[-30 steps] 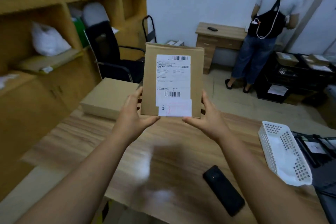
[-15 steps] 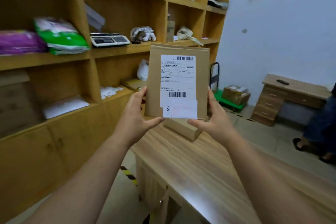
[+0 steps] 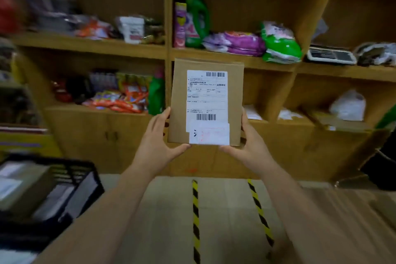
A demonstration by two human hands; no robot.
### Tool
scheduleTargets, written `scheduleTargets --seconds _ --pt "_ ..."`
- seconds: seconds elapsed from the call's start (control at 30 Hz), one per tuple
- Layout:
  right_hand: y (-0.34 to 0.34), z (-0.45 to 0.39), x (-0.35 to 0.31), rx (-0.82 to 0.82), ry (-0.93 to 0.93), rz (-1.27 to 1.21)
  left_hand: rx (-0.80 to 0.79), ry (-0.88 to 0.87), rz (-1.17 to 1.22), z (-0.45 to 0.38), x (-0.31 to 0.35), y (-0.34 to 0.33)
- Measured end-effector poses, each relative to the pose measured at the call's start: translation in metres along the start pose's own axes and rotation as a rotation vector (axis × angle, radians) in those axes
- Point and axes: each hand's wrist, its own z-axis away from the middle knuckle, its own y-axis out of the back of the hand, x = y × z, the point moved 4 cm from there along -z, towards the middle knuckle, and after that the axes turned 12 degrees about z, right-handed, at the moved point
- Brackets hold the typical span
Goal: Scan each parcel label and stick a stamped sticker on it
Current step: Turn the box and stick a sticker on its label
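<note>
Both hands are up in front of the wooden shelving unit [image 3: 169, 53], and between them stands the flat brown cardboard parcel [image 3: 180, 100], upright, face to the camera. The left hand [image 3: 157, 146] clasps its lower left edge, thumb curled under the bottom corner, fingers gone behind the card. The right hand [image 3: 249, 146] mirrors it on the lower right edge, thumb under the bottom, so the parcel is gripped from both sides, off any surface. On its face sits the white printed shipping label [image 3: 206, 96], barcodes at top and bottom, and over the label's lower right corner lies a small white sticker with a faint red stamp [image 3: 211, 135] (the stamp is too blurred to read). Behind, coloured bags fill the shelves; a black plastic crate [image 3: 70, 180] sits blurred at lower left, and two yellow-and-black striped tape lines [image 3: 196, 216] run along the floor below.
</note>
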Motion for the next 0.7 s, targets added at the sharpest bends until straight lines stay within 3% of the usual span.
scheduleTargets --seconds 0.37,0.7 --pt "-0.247 -0.163 -0.147 -0.443 0.422 -0.266 0.494 0.322 -0.239 0.023 -0.143 0.2" --pt "-0.384 -0.244 -0.224 -0.778 0.612 -0.28 0.759 0.473 -0.322 0.031 -0.213 0.259"
